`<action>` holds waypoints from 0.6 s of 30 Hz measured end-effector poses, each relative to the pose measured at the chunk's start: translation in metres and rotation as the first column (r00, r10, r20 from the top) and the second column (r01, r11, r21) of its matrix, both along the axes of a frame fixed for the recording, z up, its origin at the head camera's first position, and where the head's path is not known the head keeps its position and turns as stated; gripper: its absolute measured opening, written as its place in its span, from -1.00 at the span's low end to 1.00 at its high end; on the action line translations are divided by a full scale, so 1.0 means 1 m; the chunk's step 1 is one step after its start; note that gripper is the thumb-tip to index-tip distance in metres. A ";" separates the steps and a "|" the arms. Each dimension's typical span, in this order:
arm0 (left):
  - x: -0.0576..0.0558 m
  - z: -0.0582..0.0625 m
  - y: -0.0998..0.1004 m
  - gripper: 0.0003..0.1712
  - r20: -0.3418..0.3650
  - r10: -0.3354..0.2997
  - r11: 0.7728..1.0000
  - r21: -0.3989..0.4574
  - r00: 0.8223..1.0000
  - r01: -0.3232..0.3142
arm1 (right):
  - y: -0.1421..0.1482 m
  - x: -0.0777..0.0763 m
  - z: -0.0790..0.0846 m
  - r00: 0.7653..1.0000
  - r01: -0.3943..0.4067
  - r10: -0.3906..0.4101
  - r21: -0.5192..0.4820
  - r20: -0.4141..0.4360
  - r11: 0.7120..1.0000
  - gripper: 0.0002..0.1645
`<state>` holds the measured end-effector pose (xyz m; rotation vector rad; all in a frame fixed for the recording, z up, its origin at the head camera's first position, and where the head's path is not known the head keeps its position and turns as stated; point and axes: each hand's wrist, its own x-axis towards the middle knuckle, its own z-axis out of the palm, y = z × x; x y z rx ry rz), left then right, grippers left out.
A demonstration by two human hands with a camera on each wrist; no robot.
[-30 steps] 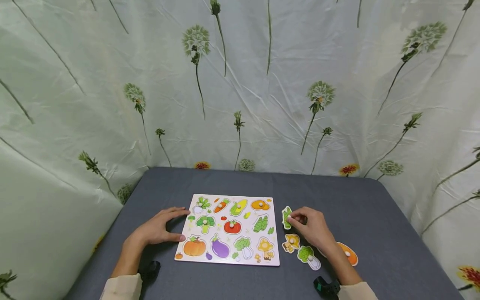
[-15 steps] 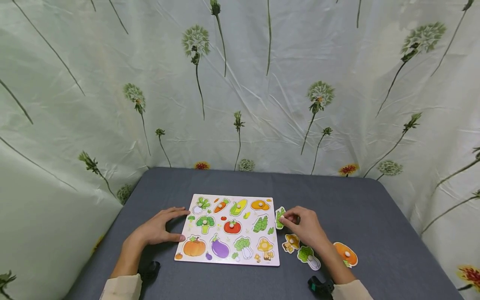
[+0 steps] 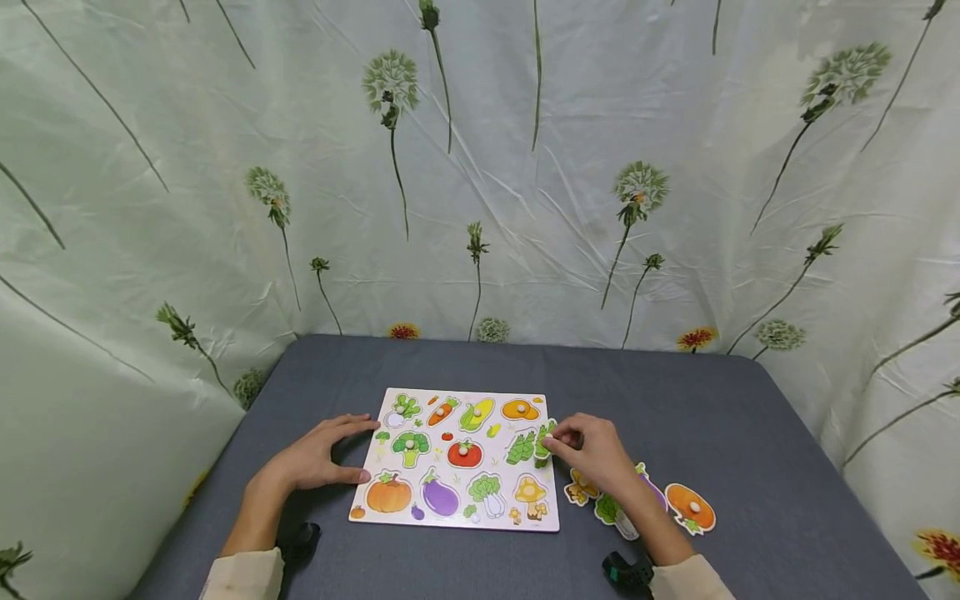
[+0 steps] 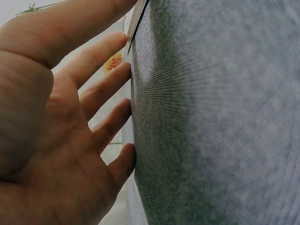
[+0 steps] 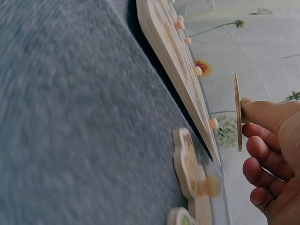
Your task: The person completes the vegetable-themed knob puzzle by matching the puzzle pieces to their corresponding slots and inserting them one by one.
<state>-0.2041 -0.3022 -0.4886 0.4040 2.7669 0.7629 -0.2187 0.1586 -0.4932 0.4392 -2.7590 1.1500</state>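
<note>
so the biggest thing here is the dark grey bench [image 3: 750, 433], and the white puzzle board [image 3: 494, 458] lies flat on it. the left hand [image 3: 324, 450] is at the board's left edge, fingers spread apart, thumb and forefinger right by the rim, gripping nothing as far as i can see. the right hand [image 3: 596, 450] is off the opposite edge, and its thumb and forefinger are pinched on the green veggie piece [image 3: 542, 454], seemingly by the knob.

the bit that matters imo: that piece is left of the right hand's fingertips, above the board's right-hand edge. the right wrist view shows it edge-on with a gap to the board, so it's held up, not seated. the matching green picture [image 3: 520, 447] is just left of it again, so it's a short hop left and down, and the right hand is way nearer than the left. the long axes don't quite agree though: the picture slants, top to the right, while the piece is closer to upright. i'd guess it needs a small clockwise twist as well as the slide.
</note>
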 end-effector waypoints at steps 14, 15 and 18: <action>0.000 0.000 -0.001 0.01 -0.019 -0.014 1.000 0.006 1.000 0.014 | -0.017 -0.001 -0.009 0.998 -0.035 0.035 0.001 0.044 0.999 -0.85; 0.000 0.000 -0.001 0.01 -0.017 -0.013 1.000 0.005 1.000 0.013 | -0.018 -0.001 -0.010 0.998 -0.035 0.035 0.002 0.044 0.999 -0.85; 0.000 0.000 0.000 0.01 -0.011 -0.002 1.000 -0.003 1.000 0.002 | -0.022 -0.003 -0.012 0.998 -0.038 0.038 0.003 0.041 0.999 -0.85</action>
